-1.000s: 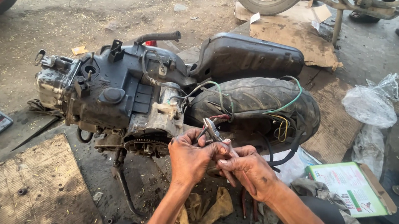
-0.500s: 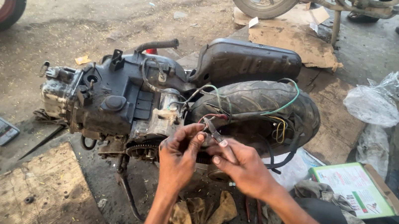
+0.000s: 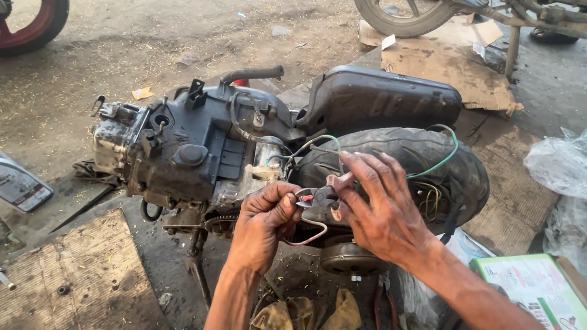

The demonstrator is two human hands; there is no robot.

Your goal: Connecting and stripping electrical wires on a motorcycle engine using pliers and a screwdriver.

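Observation:
A greasy scooter engine (image 3: 185, 149) with its rear tyre (image 3: 412, 160) lies on the ground in front of me. My left hand (image 3: 265, 217) pinches a small wire connector (image 3: 308, 198) with a thin pale cable (image 3: 303, 238) looping below it. Over the same connector my right hand (image 3: 380, 212) has its fingers spread, fingertips touching the part. Green and yellow wires (image 3: 442, 156) run over the tyre just behind my hands.
A black seat or cover (image 3: 382, 101) lies behind the engine. A grey oil bottle with a red cap (image 3: 1, 174) lies at left. A dirty rag (image 3: 301, 324), pliers (image 3: 385, 301), a green-and-white box (image 3: 544, 293), plastic bags (image 3: 562, 166), cardboard (image 3: 459, 70) and motorcycle wheels (image 3: 10, 0) surround the spot.
My view has shifted, so the engine sits further right. My right hand has opened its fingers over the connector; the left hand keeps its pinch.

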